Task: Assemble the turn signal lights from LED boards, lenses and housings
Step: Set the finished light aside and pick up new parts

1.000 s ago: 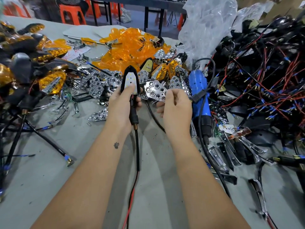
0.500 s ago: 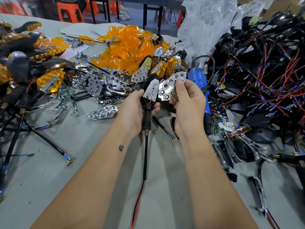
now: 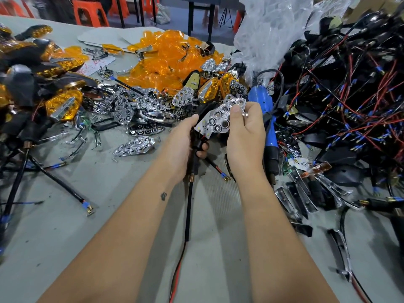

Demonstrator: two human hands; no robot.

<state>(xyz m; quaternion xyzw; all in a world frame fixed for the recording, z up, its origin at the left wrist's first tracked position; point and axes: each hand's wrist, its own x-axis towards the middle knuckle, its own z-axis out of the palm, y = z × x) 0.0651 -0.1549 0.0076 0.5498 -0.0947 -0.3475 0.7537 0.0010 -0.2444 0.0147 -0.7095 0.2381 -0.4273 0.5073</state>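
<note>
The chrome reflector (image 3: 223,119), half a second ago beside the white LED board (image 3: 202,127), now overlaps it, so seating looks under way. The left hand (image 3: 182,143) grips one black housing (image 3: 196,136) by its stem; the right hand (image 3: 244,132) pinches the one reflector over it, thumb on top. Beyond the hands lie a heap of orange lenses (image 3: 161,62), too many to count, and one blue tool (image 3: 264,110) just right.

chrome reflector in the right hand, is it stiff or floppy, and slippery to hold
The chrome reflector probably is stiff: it keeps its flat honeycomb shape though the right hand pinches only one edge. It looks light, held by thumb and fingers alone. Its glossy plating may be slippery, so an edge pinch could slip.
</note>
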